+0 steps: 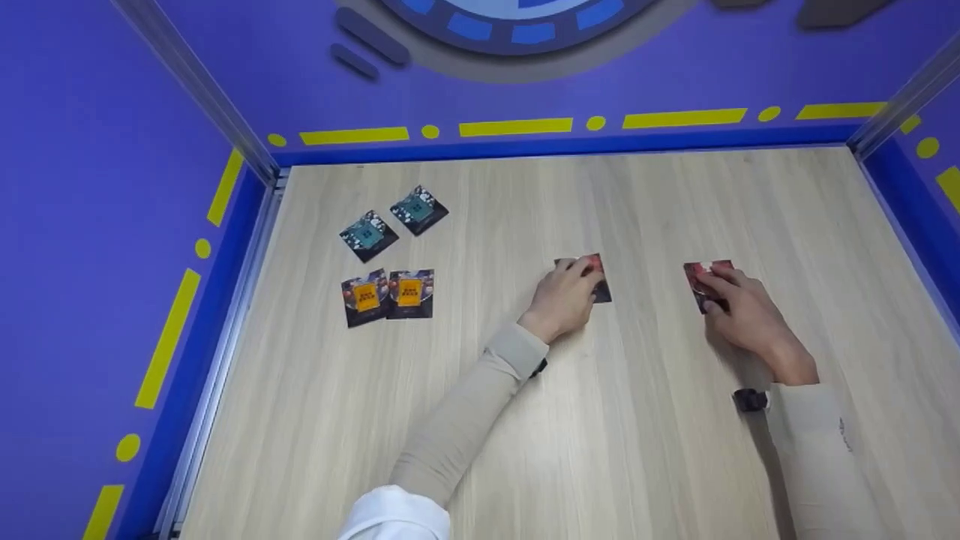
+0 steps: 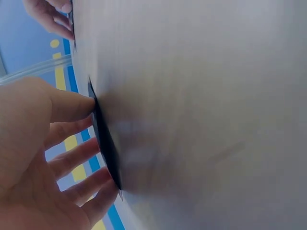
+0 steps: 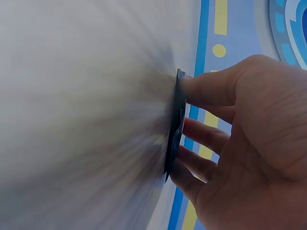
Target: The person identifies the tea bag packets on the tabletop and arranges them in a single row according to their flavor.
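Note:
My left hand (image 1: pixel 562 296) bends over a small flat red-and-black packet (image 1: pixel 602 289) near the middle of the table, its fingers covering much of the print. The left wrist view has the thumb at one end of this dark packet (image 2: pixel 106 143) and the fingertips along its far side. Further right, my right hand (image 1: pixel 744 309) holds a similar red-and-black packet (image 1: pixel 693 276) by its edges. In the right wrist view, thumb and fingers meet the rim of that thin, slightly creased packet (image 3: pixel 175 127), which lies close over the wood.
On the left of the wooden table (image 1: pixel 480 247) lie two teal-and-black packets (image 1: pixel 369 235) with two orange-and-black packets (image 1: pixel 410 293) nearer me, the orange pair touching. Blue panels (image 1: pixel 525 97) with yellow marks and metal frame posts (image 1: pixel 202 90) enclose the table's back and sides.

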{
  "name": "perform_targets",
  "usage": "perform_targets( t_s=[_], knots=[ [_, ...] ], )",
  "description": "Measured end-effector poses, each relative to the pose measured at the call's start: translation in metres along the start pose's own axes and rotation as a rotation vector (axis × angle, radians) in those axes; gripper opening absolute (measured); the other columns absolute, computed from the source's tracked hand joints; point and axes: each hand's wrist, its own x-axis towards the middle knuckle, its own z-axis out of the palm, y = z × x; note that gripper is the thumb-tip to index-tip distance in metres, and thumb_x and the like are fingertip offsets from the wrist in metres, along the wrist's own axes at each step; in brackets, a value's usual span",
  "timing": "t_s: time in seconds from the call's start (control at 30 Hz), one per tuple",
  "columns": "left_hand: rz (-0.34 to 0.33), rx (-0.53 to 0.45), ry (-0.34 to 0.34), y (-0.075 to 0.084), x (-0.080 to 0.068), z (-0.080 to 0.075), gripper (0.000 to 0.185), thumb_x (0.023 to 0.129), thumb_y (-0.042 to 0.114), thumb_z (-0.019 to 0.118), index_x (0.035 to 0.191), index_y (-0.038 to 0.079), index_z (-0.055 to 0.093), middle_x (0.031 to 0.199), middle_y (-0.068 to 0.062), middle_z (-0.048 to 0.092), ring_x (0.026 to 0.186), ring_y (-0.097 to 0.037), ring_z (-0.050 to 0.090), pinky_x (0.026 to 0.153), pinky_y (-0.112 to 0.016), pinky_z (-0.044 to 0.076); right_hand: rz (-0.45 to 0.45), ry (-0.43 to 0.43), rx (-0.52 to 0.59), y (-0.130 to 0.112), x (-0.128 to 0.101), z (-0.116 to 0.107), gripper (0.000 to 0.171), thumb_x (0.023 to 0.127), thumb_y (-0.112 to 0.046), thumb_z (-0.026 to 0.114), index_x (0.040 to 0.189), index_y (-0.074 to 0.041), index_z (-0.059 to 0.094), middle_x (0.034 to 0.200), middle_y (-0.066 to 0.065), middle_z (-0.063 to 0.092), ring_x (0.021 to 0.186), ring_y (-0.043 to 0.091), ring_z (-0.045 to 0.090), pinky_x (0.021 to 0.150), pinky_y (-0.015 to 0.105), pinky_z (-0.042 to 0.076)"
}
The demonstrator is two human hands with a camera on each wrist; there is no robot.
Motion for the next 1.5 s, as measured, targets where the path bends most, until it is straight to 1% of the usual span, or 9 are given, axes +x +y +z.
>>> perform_targets(
  t_s=[0.1, 0.27, 0.43, 0.53, 0.7, 0.8, 0.93, 1.1, 1.5],
  knots=[
    [0.013, 0.017, 0.008, 0.01, 0.007, 0.002, 0.037, 0.11, 0.028, 0.057, 0.146, 0.024, 0.066, 0.152, -0.001, 0.056, 0.14, -0.025, 0.055, 0.105, -0.036, 0.057, -0.002, 0.004, -0.007, -0.001, 0.001, -0.001, 0.048, 0.096, 0.002, 0.066, 0.143, 0.013, 0.059, 0.15, 0.038, 0.049, 0.132, 0.065, 0.046, 0.108, 0.074, 0.038],
    [0.018, 0.053, -0.006, 0.027, 0.018, 0.005, 0.039, 0.111, 0.032, 0.055, 0.148, 0.027, 0.064, 0.153, 0.001, 0.055, 0.142, -0.022, 0.053, 0.104, -0.034, 0.057, -0.003, 0.005, -0.012, -0.001, 0.003, -0.002, 0.049, 0.096, 0.002, 0.067, 0.143, 0.013, 0.058, 0.151, 0.037, 0.049, 0.131, 0.065, 0.046, 0.107, 0.074, 0.038],
    [0.03, 0.101, -0.002, 0.042, 0.027, 0.009, 0.037, 0.111, 0.035, 0.055, 0.146, 0.03, 0.066, 0.15, 0.003, 0.057, 0.139, -0.02, 0.055, 0.103, -0.03, 0.057, 0.005, 0.007, -0.014, -0.002, 0.003, -0.002, 0.049, 0.096, 0.002, 0.066, 0.144, 0.013, 0.058, 0.151, 0.037, 0.049, 0.132, 0.064, 0.046, 0.108, 0.073, 0.038],
    [0.04, 0.117, -0.003, 0.051, 0.031, 0.009, 0.037, 0.11, 0.035, 0.056, 0.146, 0.03, 0.066, 0.149, 0.003, 0.058, 0.138, -0.019, 0.055, 0.103, -0.029, 0.056, 0.034, -0.003, -0.018, -0.005, 0.003, -0.002, 0.049, 0.098, 0.001, 0.065, 0.145, 0.012, 0.057, 0.153, 0.037, 0.047, 0.134, 0.063, 0.044, 0.109, 0.073, 0.038],
    [0.054, 0.118, 0.001, 0.063, 0.038, 0.011, 0.035, 0.11, 0.033, 0.055, 0.143, 0.031, 0.067, 0.148, 0.005, 0.058, 0.138, -0.018, 0.055, 0.102, -0.029, 0.057, 0.094, -0.027, -0.021, -0.01, 0.002, -0.002, 0.051, 0.1, -0.002, 0.061, 0.148, 0.012, 0.054, 0.155, 0.037, 0.043, 0.138, 0.062, 0.041, 0.111, 0.075, 0.036],
    [0.059, 0.115, 0.006, 0.069, 0.04, 0.013, 0.034, 0.11, 0.031, 0.055, 0.141, 0.032, 0.069, 0.147, 0.005, 0.059, 0.137, -0.017, 0.055, 0.101, -0.029, 0.057, 0.101, -0.026, -0.022, -0.01, 0.003, 0.0, 0.05, 0.1, -0.003, 0.061, 0.148, 0.012, 0.054, 0.155, 0.037, 0.044, 0.138, 0.062, 0.041, 0.11, 0.075, 0.036],
    [0.065, 0.123, 0.008, 0.074, 0.042, 0.015, 0.034, 0.11, 0.031, 0.055, 0.14, 0.033, 0.069, 0.148, 0.006, 0.058, 0.136, -0.017, 0.056, 0.1, -0.029, 0.058, 0.089, -0.011, -0.027, -0.009, 0.003, 0.001, 0.049, 0.099, -0.003, 0.062, 0.146, 0.011, 0.056, 0.155, 0.037, 0.045, 0.135, 0.063, 0.043, 0.109, 0.075, 0.038],
    [0.07, 0.138, 0.005, 0.078, 0.045, 0.017, 0.035, 0.109, 0.031, 0.055, 0.141, 0.034, 0.068, 0.15, 0.007, 0.057, 0.137, -0.016, 0.055, 0.102, -0.029, 0.057, 0.078, -0.009, -0.035, -0.007, 0.004, 0.003, 0.049, 0.099, -0.003, 0.062, 0.146, 0.01, 0.057, 0.155, 0.037, 0.045, 0.134, 0.064, 0.044, 0.108, 0.077, 0.038],
    [0.07, 0.156, 0.006, 0.091, 0.049, 0.021, 0.038, 0.11, 0.033, 0.054, 0.146, 0.036, 0.064, 0.153, 0.009, 0.054, 0.138, -0.015, 0.054, 0.1, -0.027, 0.057, 0.081, -0.017, -0.03, -0.009, 0.002, 0.002, 0.049, 0.1, -0.003, 0.062, 0.147, 0.01, 0.056, 0.155, 0.036, 0.045, 0.133, 0.064, 0.045, 0.108, 0.077, 0.039]
  ],
)
